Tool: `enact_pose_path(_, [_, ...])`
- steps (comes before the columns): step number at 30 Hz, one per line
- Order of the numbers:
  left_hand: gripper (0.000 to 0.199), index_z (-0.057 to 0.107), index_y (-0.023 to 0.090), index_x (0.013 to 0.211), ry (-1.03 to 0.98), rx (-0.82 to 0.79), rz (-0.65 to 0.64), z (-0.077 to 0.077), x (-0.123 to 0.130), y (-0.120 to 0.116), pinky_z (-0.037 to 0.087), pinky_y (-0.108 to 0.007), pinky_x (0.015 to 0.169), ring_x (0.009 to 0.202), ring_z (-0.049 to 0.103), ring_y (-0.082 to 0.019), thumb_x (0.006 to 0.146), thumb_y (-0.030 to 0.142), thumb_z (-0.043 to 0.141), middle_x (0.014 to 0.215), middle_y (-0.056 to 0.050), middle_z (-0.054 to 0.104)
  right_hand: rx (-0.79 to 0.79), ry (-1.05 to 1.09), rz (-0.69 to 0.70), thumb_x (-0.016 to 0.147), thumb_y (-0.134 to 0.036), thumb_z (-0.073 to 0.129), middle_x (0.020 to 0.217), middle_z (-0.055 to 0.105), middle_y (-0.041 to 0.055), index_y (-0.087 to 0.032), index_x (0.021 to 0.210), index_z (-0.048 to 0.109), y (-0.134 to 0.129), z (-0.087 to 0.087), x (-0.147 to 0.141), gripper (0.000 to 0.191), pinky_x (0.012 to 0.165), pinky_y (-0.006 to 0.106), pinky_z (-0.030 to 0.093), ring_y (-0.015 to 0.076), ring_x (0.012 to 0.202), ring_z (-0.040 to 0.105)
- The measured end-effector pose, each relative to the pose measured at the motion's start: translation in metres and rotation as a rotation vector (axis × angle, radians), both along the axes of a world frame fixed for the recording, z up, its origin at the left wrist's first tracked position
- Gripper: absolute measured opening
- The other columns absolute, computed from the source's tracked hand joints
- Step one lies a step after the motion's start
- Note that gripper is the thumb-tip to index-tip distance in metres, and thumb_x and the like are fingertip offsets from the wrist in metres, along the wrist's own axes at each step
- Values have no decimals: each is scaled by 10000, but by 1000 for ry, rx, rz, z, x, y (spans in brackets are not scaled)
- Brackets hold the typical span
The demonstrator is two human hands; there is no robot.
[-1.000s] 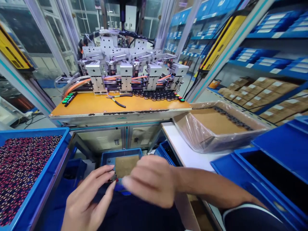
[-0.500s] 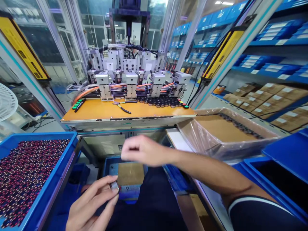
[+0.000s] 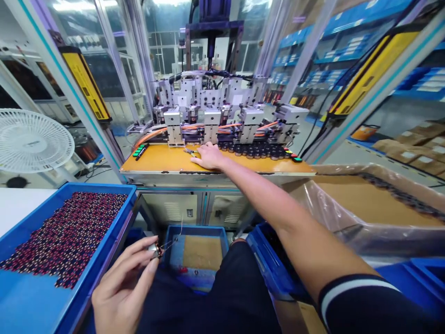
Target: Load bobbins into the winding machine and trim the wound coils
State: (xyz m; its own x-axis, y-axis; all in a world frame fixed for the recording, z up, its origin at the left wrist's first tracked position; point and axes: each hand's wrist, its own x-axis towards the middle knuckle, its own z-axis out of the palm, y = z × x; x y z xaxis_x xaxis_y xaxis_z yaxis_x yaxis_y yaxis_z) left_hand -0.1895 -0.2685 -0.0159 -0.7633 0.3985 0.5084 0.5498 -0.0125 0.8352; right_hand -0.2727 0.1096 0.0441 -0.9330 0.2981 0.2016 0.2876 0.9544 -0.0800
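Between the thumb and fingers of my left hand point(image 3: 127, 278) is a small silvery metal part with a coil and thin wires point(image 3: 153, 249), its wires sticking out to the right. My right hand point(image 3: 208, 156) is stretched far forward onto the orange worktop point(image 3: 163, 160). Its thumb and fingers close around the handles of the pliers point(image 3: 189, 152); the jaws point left and the handles are mostly hidden under the hand. Just right of that hand, several dark round parts point(image 3: 257, 150) stand in rows.
A machine with metal clamps point(image 3: 212, 123) rises behind the worktop. At left stand a blue tray point(image 3: 31, 301) of small red-and-black parts and a white fan point(image 3: 34, 139). A plastic-lined box point(image 3: 351, 195) sits at right. Below is a blue bin point(image 3: 170, 260) holding cardboard.
My right hand has moved from above my lap forward to the pliers. My left hand still holds the small part, whose wires now show. The view has swung left.
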Motion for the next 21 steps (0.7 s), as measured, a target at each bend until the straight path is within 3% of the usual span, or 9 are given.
enact_pose_path(3, [177, 740, 249, 973, -54, 4, 6, -2, -2, -2, 638, -299, 850, 1063, 719, -219, 861, 119, 693, 1180, -50, 732, -1, -39, 48, 933, -553, 533, 1234, 569, 246, -57, 1161, 622, -3, 0, 21, 553, 978, 482, 413, 361, 1156, 502])
enact_pose_path(7, [147, 750, 239, 946, -91, 44, 18, 2, 1, 7, 626, -263, 853, 1054, 717, -201, 863, 131, 695, 1167, -45, 738, -7, -43, 123, 828, -240, 656, 1204, 545, 224, -54, 1222, 567, -21, -3, 74, 444, 952, 435, 428, 333, 1100, 520])
enact_pose_path(10, [117, 755, 236, 902, -108, 76, 40, 5, 6, 16, 613, -243, 873, 1034, 717, -180, 861, 142, 698, 1117, -31, 750, -84, -17, 202, 784, -99, 599, 1155, 554, 151, -106, 1304, 498, -53, -16, 127, 529, 893, 358, 473, 241, 994, 560])
enact_pose_path(11, [115, 755, 236, 894, -110, 78, 42, 5, 7, 18, 614, -247, 873, 1016, 720, -176, 862, 142, 697, 1107, -27, 751, -170, 8, 251, 785, -98, 586, 1113, 564, 114, -131, 1315, 481, -68, -24, 145, 541, 858, 321, 489, 201, 940, 570])
enact_pose_path(14, [137, 753, 239, 911, -99, 56, 25, 2, 6, 20, 618, -272, 879, 1005, 720, -178, 860, 126, 694, 1116, -25, 745, -833, 204, 470, 849, -124, 519, 1007, 587, 67, -159, 1326, 451, -112, -49, 195, 483, 813, 277, 511, 140, 867, 583])
enact_pose_path(16, [170, 751, 239, 933, -70, 32, -10, -1, 5, 19, 618, -291, 899, 1043, 712, -191, 850, 100, 698, 1129, -26, 742, -1187, 206, 576, 867, -151, 516, 1042, 588, 78, -170, 1399, 391, -137, -63, 217, 547, 815, 283, 522, 123, 865, 595])
enact_pose_path(18, [205, 747, 241, 950, -41, 15, -37, -3, 3, 17, 622, -299, 900, 1066, 706, -198, 839, 75, 701, 1139, -23, 740, -1394, 154, 644, 837, -161, 556, 1086, 578, 98, -167, 1416, 399, -155, -72, 228, 600, 860, 322, 523, 135, 911, 602])
enact_pose_path(21, [243, 747, 238, 963, -5, 2, -45, -2, 4, 17, 625, -284, 885, 1057, 708, -192, 825, 44, 700, 1145, -19, 738, -1525, 95, 692, 776, -150, 595, 1086, 572, 101, -147, 1333, 507, -168, -77, 229, 563, 927, 369, 499, 167, 982, 586])
